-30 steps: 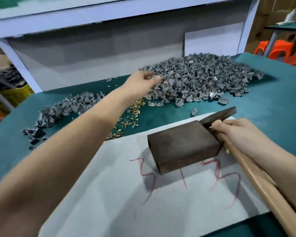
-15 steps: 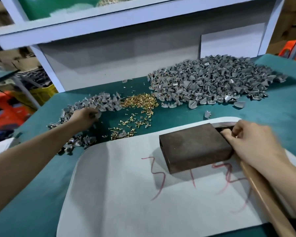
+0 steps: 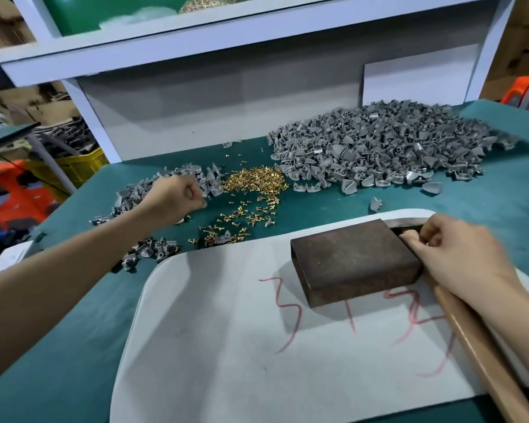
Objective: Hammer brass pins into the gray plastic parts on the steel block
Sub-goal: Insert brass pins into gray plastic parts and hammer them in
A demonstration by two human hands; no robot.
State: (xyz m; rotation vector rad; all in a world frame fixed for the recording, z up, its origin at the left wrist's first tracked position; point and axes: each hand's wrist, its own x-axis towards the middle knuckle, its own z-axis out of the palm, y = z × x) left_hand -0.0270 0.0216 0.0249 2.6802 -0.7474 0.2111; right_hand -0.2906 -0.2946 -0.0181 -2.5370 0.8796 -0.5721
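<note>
Hands: left hand (image 3: 177,198) is balled up (contents can't be told) just left of the brass pins (image 3: 254,181), hammer (image 3: 483,355) gripped by right hand (image 3: 458,254) right beside the steel block (image 3: 351,257).

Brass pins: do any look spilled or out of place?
Yes. Many pins lie scattered outside the heap, toward the sheet, mixed with a few gray parts.

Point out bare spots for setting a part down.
Free: the white sheet left of and in front of the steel block; the green mat between the large gray pile and the right hand. Crowded: around the brass pins.
</note>
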